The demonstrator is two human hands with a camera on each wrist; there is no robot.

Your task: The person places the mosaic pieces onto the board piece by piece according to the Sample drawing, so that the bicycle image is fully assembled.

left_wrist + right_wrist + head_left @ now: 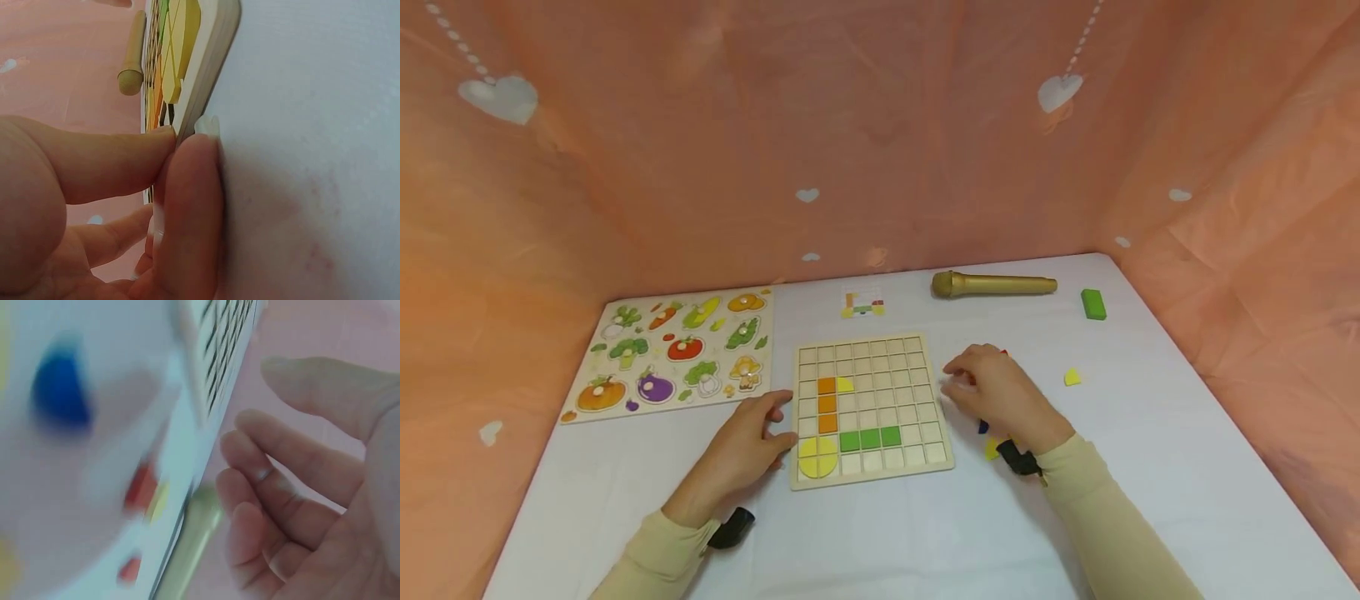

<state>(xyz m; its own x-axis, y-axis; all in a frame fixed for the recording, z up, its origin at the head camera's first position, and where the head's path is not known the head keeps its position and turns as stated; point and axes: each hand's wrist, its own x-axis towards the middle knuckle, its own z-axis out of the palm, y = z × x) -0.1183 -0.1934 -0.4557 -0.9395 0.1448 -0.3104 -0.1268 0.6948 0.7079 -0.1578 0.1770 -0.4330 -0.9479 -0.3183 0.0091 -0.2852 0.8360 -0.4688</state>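
A square wooden grid board (pixel 880 375) lies on the table between my hands. Orange squares (pixel 827 403) form a column in it, with a yellow quarter-round piece (pixel 846 384) beside the top one. Lower down are a row of green squares (pixel 870 438) and a yellow circle (pixel 817 457) of quarter pieces. My left hand (pixel 737 450) pinches the board's left edge between thumb (pixel 119 159) and finger. Just off the right edge hovers my right hand (pixel 1003 396), fingers loosely bent, nothing held. Near it lie a blue piece (pixel 62 390) and a red piece (pixel 141 487).
At the left is a vegetable puzzle board (pixel 717 350). Behind the grid board lies a small pattern card (pixel 863 304), with a gold microphone (pixel 996 285) to its right. Farther right are a green block (pixel 1093 304) and a loose yellow piece (pixel 1072 377).
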